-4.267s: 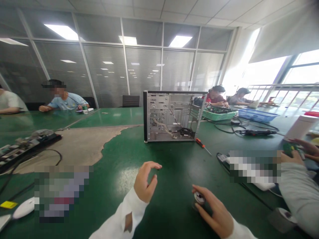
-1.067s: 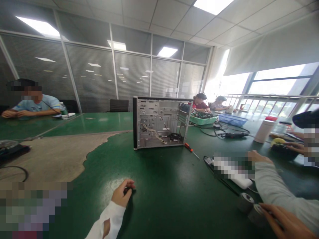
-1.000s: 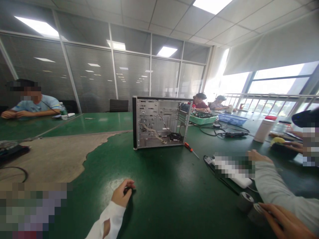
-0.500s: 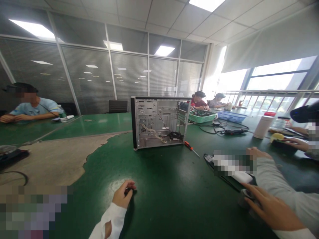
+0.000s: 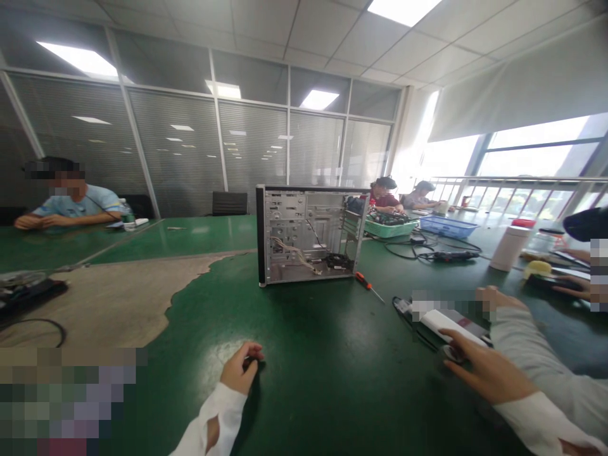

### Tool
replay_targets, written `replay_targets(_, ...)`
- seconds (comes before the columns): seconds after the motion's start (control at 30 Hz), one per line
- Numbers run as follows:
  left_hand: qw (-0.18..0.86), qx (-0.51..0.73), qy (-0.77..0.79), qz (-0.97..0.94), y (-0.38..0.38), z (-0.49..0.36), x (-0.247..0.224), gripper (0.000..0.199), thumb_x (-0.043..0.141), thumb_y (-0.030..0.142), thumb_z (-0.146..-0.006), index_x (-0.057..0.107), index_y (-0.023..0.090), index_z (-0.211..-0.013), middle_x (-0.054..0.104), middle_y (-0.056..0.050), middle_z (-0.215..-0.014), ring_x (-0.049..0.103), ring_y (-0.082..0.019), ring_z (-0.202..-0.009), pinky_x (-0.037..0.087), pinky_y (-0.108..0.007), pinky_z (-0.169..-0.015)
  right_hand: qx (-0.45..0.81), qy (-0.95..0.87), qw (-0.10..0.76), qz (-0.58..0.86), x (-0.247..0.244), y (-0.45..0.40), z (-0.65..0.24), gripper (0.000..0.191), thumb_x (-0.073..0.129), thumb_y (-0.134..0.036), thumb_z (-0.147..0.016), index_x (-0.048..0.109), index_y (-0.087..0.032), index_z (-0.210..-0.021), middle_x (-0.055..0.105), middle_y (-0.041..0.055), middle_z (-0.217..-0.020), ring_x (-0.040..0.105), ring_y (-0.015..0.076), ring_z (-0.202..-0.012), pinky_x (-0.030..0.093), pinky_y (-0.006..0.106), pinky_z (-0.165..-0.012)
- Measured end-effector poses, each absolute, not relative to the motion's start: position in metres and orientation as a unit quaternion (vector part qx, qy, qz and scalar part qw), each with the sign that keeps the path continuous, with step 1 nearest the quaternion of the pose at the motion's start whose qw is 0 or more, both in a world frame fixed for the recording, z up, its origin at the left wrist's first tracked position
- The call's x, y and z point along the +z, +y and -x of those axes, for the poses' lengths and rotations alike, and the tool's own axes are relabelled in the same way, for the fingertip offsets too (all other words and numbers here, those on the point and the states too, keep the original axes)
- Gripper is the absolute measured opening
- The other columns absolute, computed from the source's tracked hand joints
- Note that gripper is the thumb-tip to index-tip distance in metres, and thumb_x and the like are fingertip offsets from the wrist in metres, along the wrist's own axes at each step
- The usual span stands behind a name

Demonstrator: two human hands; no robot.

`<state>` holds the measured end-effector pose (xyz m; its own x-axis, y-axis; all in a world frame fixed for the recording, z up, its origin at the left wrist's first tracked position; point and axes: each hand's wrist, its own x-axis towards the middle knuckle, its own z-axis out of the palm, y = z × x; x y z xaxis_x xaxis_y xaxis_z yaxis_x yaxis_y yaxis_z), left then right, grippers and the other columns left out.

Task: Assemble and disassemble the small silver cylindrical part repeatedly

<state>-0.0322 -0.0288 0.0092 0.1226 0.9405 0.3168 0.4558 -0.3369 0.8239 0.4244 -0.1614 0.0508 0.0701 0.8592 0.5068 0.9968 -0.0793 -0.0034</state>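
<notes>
My left hand (image 5: 243, 367) rests on the green table near the front, its fingers loosely curled, the thumb apart and nothing visible in it. My right hand (image 5: 489, 367) reaches in from the right, thumb and index finger around a small grey round object (image 5: 452, 354) whose kind I cannot make out. That object is close to the near edge of a white box-shaped item (image 5: 441, 324), partly blurred out. An opened computer case (image 5: 313, 234) stands upright mid-table, with cables and a fan inside. By its lower right corner lies an orange-handled screwdriver (image 5: 365, 282).
A co-worker's sleeved arm (image 5: 532, 342) lies beside my right hand. Behind it stands a white bottle (image 5: 510, 247). Further back are a green basket (image 5: 392, 229), a blue basket (image 5: 449, 226) and black cables (image 5: 418, 248). A torn bare patch (image 5: 118, 297) marks the table's left.
My right hand has moved left and away from me with the small grey round object, nearer the white item. My left hand stays in place. The view has shifted slightly left.
</notes>
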Motion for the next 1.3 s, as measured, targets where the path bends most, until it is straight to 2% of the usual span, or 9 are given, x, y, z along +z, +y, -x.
replay_targets(0.1,0.280,0.429,0.504,-0.695,-0.029,0.032,0.009,0.022,0.041,0.018,-0.060,0.053,0.019,-0.078,0.065,-0.001,-0.069,0.060,-0.017,-0.068,0.045,-0.029,-0.065,-0.174,-0.725,0.190,0.639,0.075,-0.148,-0.375,0.041,0.045,-0.030,-0.070,0.044,-0.017,-0.108,0.060,0.0088,-0.094,0.056,0.0214,-0.085,0.043,0.033,-0.071)
replay_targets(0.27,0.273,0.437,0.501,-0.695,-0.029,0.033,0.009,0.022,0.041,0.017,-0.060,0.054,0.018,-0.078,0.065,-0.002,-0.069,0.060,-0.017,-0.068,0.045,-0.028,-0.064,-0.052,-0.816,0.231,0.527,0.100,-0.120,-0.266,0.043,0.045,-0.020,-0.068,0.040,-0.016,-0.111,0.059,0.0056,-0.086,0.054,0.0167,-0.079,0.038,0.031,-0.073)
replay_targets(0.53,0.262,0.434,0.516,-0.690,-0.031,0.035,0.010,0.024,0.040,0.014,-0.061,0.051,0.017,-0.081,0.064,-0.003,-0.075,0.060,-0.017,-0.072,0.045,-0.028,-0.061,0.044,-0.864,0.203,0.459,0.089,-0.042,-0.153,0.055,0.053,-0.023,-0.061,0.037,-0.017,-0.114,0.057,0.0038,-0.086,0.053,0.0182,-0.082,0.035,0.029,-0.072)
replay_targets(0.63,0.243,0.437,0.520,-0.693,-0.030,0.036,0.007,0.025,0.040,0.013,-0.061,0.050,0.017,-0.083,0.063,-0.003,-0.077,0.059,-0.017,-0.075,0.045,-0.028,-0.062,0.051,-0.857,0.192,0.476,0.076,-0.027,-0.144,0.057,0.054,-0.024,-0.062,0.037,-0.019,-0.116,0.057,0.0053,-0.090,0.052,0.0200,-0.085,0.035,0.030,-0.073)
replay_targets(0.7,0.235,0.438,0.515,-0.698,-0.029,0.036,0.004,0.025,0.040,0.012,-0.060,0.051,0.017,-0.083,0.063,-0.003,-0.077,0.059,-0.018,-0.076,0.045,-0.029,-0.061,0.072,-0.846,0.224,0.478,0.064,-0.024,-0.149,0.060,0.055,-0.029,-0.063,0.034,-0.020,-0.119,0.055,0.0062,-0.094,0.050,0.0204,-0.088,0.036,0.031,-0.075)
replay_targets(0.8,0.217,0.446,0.502,-0.709,-0.027,0.036,-0.001,0.026,0.041,0.012,-0.061,0.050,0.017,-0.085,0.063,-0.004,-0.079,0.057,-0.019,-0.077,0.044,-0.030,-0.060,0.133,-0.800,0.340,0.476,0.040,-0.020,-0.167,0.064,0.056,-0.036,-0.065,0.031,-0.020,-0.121,0.050,0.0073,-0.102,0.051,0.0180,-0.087,0.039,0.031,-0.076)
replay_targets(0.9,0.168,0.463,0.485,-0.723,-0.027,0.034,-0.002,0.031,0.042,0.013,-0.061,0.048,0.017,-0.092,0.061,-0.006,-0.083,0.055,-0.020,-0.081,0.044,-0.033,-0.064,0.203,-0.697,0.463,0.508,0.015,-0.009,-0.186,0.047,0.050,-0.036,-0.069,0.042,-0.017,-0.111,0.051,0.0080,-0.099,0.053,0.0154,-0.077,0.044,0.028,-0.067)
replay_targets(0.97,0.121,0.465,0.469,-0.741,-0.027,0.033,0.001,0.035,0.043,0.014,-0.063,0.046,0.017,-0.097,0.059,-0.007,-0.087,0.053,-0.021,-0.085,0.044,-0.036,-0.068,0.226,-0.640,0.507,0.531,0.002,0.001,-0.194,0.037,0.046,-0.036,-0.071,0.048,-0.016,-0.102,0.054,0.0081,-0.094,0.054,0.0155,-0.074,0.046,0.028,-0.062)
replay_targets(1.3,-0.061,0.409,0.410,-0.813,-0.032,0.014,0.017,0.038,0.046,0.022,-0.070,0.039,0.014,-0.107,0.052,-0.012,-0.099,0.048,-0.023,-0.094,0.039,-0.038,-0.079,0.266,-0.612,0.534,0.519,-0.013,0.019,-0.199,0.027,0.047,-0.032,-0.070,0.052,-0.016,-0.091,0.058,0.0057,-0.086,0.056,0.0151,-0.071,0.046,0.028,-0.066)
